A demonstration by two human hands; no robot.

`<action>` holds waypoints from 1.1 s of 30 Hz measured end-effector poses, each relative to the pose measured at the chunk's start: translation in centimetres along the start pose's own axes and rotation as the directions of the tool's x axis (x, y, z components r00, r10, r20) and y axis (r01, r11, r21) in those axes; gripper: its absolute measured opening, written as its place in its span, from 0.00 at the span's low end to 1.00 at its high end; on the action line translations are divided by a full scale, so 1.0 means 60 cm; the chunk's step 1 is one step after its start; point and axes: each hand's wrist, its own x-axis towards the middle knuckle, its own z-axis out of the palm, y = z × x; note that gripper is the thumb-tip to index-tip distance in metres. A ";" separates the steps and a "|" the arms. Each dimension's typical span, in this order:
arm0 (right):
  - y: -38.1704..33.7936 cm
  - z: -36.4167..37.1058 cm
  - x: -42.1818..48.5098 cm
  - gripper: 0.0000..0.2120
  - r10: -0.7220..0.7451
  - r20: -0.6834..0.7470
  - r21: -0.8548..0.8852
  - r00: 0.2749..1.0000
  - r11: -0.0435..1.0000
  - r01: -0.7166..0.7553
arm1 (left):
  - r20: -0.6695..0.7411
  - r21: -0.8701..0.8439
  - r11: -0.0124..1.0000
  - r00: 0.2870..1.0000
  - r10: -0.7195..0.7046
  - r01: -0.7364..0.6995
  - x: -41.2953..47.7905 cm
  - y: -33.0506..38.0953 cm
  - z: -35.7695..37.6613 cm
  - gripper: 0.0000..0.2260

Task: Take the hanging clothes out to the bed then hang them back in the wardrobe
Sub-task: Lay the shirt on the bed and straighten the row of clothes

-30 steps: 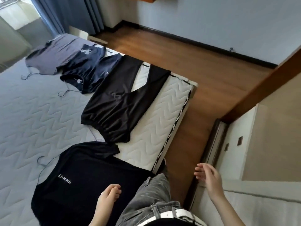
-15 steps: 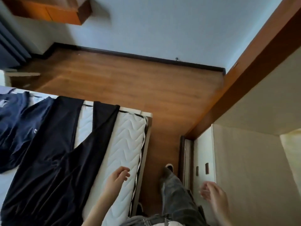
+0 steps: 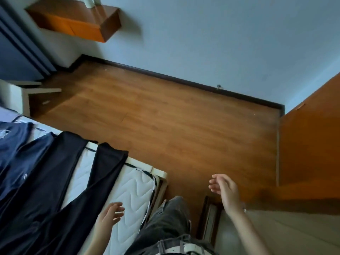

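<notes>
Black trousers (image 3: 55, 184) lie spread on the white quilted mattress (image 3: 132, 190) at the lower left, with a navy top (image 3: 16, 159) beside them at the left edge. My left hand (image 3: 108, 217) hovers open over the mattress near its corner, holding nothing. My right hand (image 3: 224, 190) is raised over the floor with fingers apart and empty, in front of the orange-brown wardrobe door (image 3: 309, 144). The wardrobe's pale interior panel (image 3: 287, 234) fills the lower right. My grey-jeaned leg (image 3: 169, 221) stands between bed and wardrobe.
Wooden floor (image 3: 165, 116) stretches from the bed to the blue-grey wall. A wooden wall shelf (image 3: 79, 21) hangs at the upper left beside blue curtains (image 3: 16, 57). A low white bedside unit (image 3: 27, 92) stands by the bed's far end.
The view has swung right and up, away from the bed toward the floor and wardrobe. The black Li-Ning top has left the frame. My right hand has risen; both hands stay empty.
</notes>
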 end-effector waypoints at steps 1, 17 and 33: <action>-0.020 0.000 0.034 0.11 -0.006 0.017 -0.017 1.000 1.000 0.007 | -0.021 -0.003 1.000 1.000 -0.004 0.004 0.013 0.015 0.012 0.11; -0.319 0.034 0.577 0.12 0.079 0.023 -0.177 0.997 0.981 -0.074 | 0.078 -0.010 0.989 0.985 0.151 -0.150 0.475 0.505 0.309 0.11; -0.668 0.619 1.053 0.13 0.169 0.810 -0.461 0.562 0.776 0.431 | -0.590 -0.528 0.848 0.737 -0.330 -0.042 0.653 0.630 0.262 0.11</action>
